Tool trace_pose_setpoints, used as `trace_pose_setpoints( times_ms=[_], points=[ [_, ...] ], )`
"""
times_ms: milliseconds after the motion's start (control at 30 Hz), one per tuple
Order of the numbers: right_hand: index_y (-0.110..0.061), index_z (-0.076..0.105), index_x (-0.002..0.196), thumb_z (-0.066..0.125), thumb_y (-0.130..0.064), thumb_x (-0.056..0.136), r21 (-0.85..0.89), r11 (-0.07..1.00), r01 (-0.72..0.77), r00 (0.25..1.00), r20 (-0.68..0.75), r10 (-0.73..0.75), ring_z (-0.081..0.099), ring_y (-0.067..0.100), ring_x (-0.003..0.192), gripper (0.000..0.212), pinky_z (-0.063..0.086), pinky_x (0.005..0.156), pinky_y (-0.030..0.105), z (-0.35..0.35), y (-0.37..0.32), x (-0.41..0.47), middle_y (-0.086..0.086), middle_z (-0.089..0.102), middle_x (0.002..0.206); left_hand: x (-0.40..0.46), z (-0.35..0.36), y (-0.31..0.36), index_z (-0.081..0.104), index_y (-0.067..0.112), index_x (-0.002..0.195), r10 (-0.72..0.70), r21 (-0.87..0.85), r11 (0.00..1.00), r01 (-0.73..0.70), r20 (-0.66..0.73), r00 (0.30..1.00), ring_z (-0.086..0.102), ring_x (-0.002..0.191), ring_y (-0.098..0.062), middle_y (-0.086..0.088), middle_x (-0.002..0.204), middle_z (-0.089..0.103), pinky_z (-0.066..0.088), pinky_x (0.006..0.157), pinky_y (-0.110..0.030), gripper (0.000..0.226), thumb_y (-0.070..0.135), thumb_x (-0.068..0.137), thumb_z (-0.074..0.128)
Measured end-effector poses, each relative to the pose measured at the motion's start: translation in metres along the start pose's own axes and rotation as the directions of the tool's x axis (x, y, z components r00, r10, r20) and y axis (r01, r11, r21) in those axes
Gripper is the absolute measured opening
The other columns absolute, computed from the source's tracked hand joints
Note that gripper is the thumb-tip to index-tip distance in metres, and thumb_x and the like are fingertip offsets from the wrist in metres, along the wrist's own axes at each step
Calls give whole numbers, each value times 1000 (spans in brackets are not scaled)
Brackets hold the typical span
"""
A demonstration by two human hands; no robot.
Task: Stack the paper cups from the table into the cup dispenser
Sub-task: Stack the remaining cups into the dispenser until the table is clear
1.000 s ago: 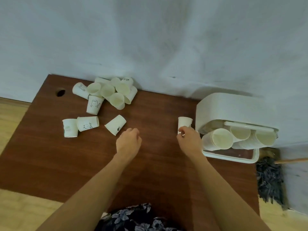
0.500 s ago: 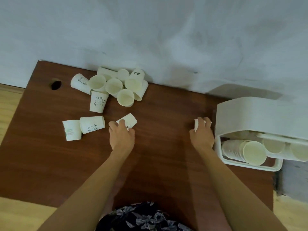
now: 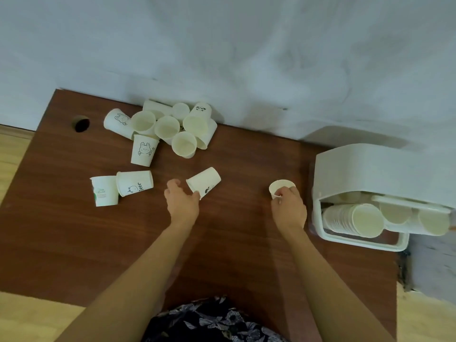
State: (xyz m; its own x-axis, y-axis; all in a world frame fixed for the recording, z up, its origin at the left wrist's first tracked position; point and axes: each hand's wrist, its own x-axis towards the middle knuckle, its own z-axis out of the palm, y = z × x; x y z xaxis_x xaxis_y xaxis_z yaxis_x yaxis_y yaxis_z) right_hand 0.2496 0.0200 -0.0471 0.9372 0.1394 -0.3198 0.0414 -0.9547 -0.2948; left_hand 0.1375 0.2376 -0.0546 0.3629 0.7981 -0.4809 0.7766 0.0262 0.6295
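A single wide-angle camera on the person's head looks steeply down and forward at the brown table (image 3: 234, 255) from close above its near edge. Beyond the table's far edge the view meets the pale wall (image 3: 246, 45); flooring shows past the table's left and right ends.

left hand (image 3: 182, 206) pinches tipped cup (image 3: 203, 181) | right hand (image 3: 289, 208) holds upright cup (image 3: 280, 188)
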Motion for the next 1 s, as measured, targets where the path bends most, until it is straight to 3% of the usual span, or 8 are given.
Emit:
trace_pose_setpoints(
  times_ms=[100,200,367,467,600,733,867,1000],
  points=[
    [-13,66,104,58,-15,91,115,993,-3,999,-34,7,63,28,99,15,51,84,37,-7,10,-16,4,60,118,-4,2,-1,40,11,130,-146,11,989,145,42,988,55,109,-31,-13,128,51,45,86,-37,54,28,88,69],
    [-11,66,104,60,-14,91,186,982,-4,999,-38,11,61,23,102,15,51,85,33,-14,20,-32,4,61,116,-3,13,4,47,8,127,-189,12,982,188,72,979,56,113,-30,-13,127,56,48,86,-37,52,38,89,66],
    [-14,65,102,61,-14,90,258,966,-4,998,-53,18,59,16,94,13,52,83,30,-24,34,-51,-1,61,110,-7,35,17,56,8,129,-169,-69,982,173,67,983,57,114,-27,-11,129,59,48,93,-37,43,27,92,62],
    [-15,65,102,62,-14,91,297,955,11,995,-97,18,58,12,90,11,49,79,25,-32,42,-63,-4,61,107,-27,42,28,58,4,120,-35,10,999,34,67,997,55,112,-28,-11,124,58,44,85,-34,30,22,97,52],
    [-15,66,99,62,-15,91,368,929,33,983,-178,36,59,16,86,9,52,76,32,-46,50,-77,-3,62,100,-64,38,35,62,7,109,191,-11,981,-191,140,972,60,105,-22,-7,113,64,46,77,-29,23,25,96,53],
    [-17,68,102,64,-17,91,439,895,76,965,-258,45,61,15,86,11,51,74,30,-61,58,-91,-5,64,100,-109,30,47,59,12,123,319,3,945,-326,198,927,59,111,-17,-4,125,62,52,87,-29,31,29,98,52],
    [-18,68,103,68,-15,90,500,850,168,928,-371,35,62,8,81,13,52,69,22,-87,72,-107,-8,63,100,-149,26,62,58,14,125,476,28,865,-500,267,838,56,103,-9,-2,123,61,51,87,-25,30,28,99,51],
    [-20,68,100,67,-15,90,556,798,234,873,-481,79,59,-3,86,11,47,67,9,-120,94,-122,-12,62,98,-188,30,84,61,17,119,657,-20,738,-674,248,712,56,98,-8,0,116,62,45,80,-17,24,25,96,56]
  ],
)
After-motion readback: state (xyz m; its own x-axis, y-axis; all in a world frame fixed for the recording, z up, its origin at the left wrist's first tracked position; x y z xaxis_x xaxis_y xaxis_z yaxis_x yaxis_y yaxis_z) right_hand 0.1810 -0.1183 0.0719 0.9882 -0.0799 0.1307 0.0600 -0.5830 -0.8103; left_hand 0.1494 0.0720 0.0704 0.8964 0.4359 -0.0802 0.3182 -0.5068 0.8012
